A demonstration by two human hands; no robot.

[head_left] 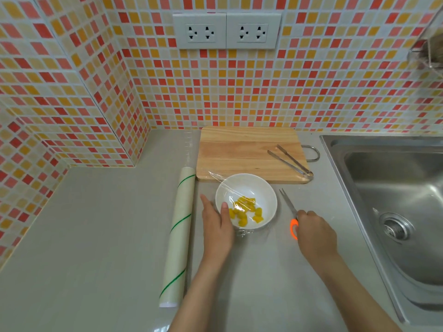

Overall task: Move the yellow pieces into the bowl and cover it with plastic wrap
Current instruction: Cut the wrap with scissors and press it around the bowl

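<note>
A white bowl [256, 188] stands on the grey counter in front of the cutting board, with several yellow pieces [245, 210] inside it. Clear plastic wrap [227, 185] stretches over the bowl and bunches at its near edge. My left hand [217, 222] lies against the bowl's left side, thumb on the rim over the wrap, fingers straight. My right hand [314, 232] grips orange-handled scissors [288, 204], blades apart and pointing away, just right of the bowl. The plastic wrap roll [179, 236] lies lengthwise left of my left hand.
A wooden cutting board [239, 152] sits against the tiled wall with metal tongs [291, 162] on its right end. A steel sink [395, 200] fills the right side. Wall sockets [226, 31] are above.
</note>
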